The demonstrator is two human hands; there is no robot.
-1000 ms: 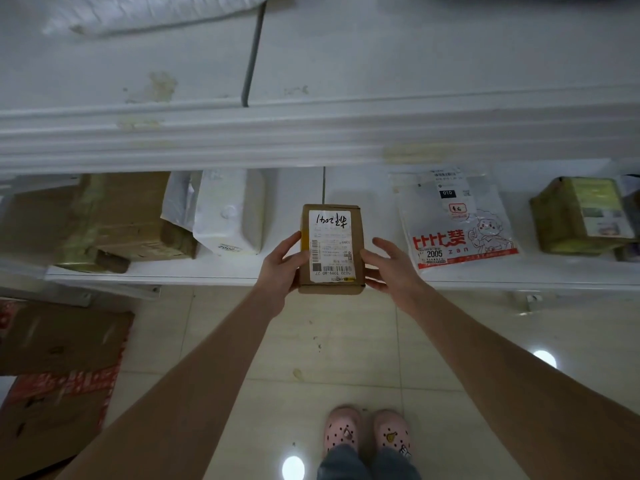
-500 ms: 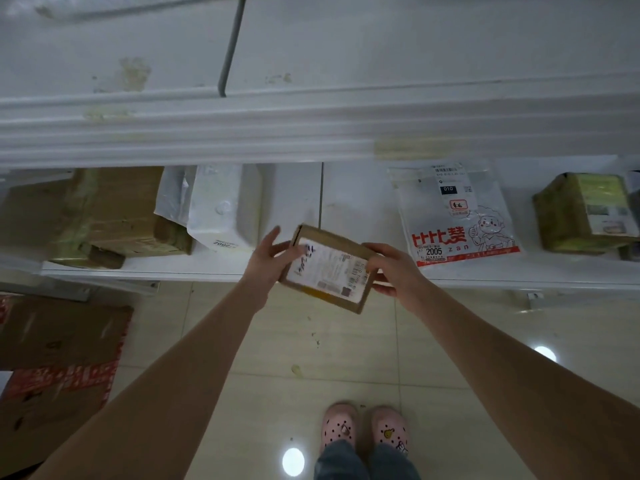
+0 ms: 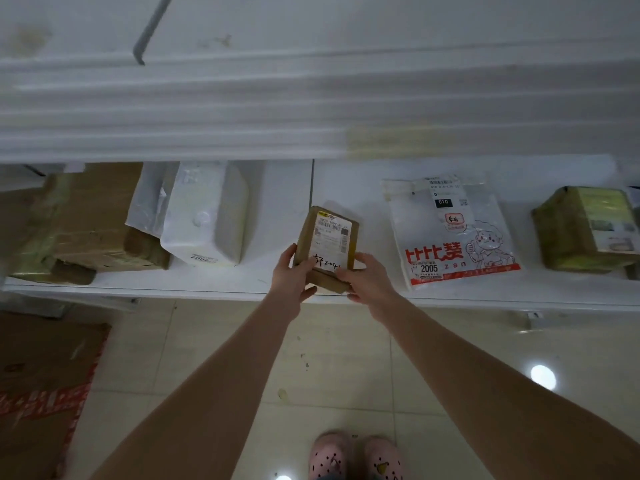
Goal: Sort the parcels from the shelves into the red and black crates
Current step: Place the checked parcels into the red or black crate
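Both hands, left hand [image 3: 290, 277] and right hand [image 3: 367, 279], grip a small brown box [image 3: 327, 244] (label up) with curled fingers above the shelf's [image 3: 221, 280] front edge.

Upper shelf [image 3: 311, 109], 12 o'clock: front edge smeared by motion blur. Small box [image 3: 327, 242], centre: near corners are covered by the left hand [image 3: 289, 275] and right hand [image 3: 367, 279], and the label's fine print is too small to read. Brown carton [image 3: 79, 223] at 9 o'clock, taped box [image 3: 585, 230] at 3 o'clock and shoes [image 3: 356, 457] at 6 o'clock are cut off by the frame edges.
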